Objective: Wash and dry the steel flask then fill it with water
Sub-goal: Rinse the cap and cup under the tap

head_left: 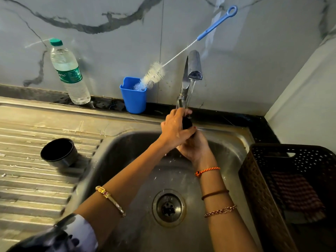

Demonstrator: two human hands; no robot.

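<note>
We hold a small dark object (pixel 187 123), apparently a part of the flask though we cannot tell which, under the running tap (pixel 194 67) above the sink (pixel 116 148); our left hand (pixel 175 129) wraps curled fingers over it from above, and our right hand (pixel 195 147) cups it from below with fingers closed around it. A black cup (pixel 58 152) lies tilted on the draining board (pixel 27 179), well apart from the hands. Against the wall stand a plastic water bottle (pixel 68 71) and a blue holder (pixel 133 96) with a bottle brush (pixel 154 74), and a brown basket (pixel 258 179) containing a checked cloth (pixel 298 191) sits just beside the sink.
</note>
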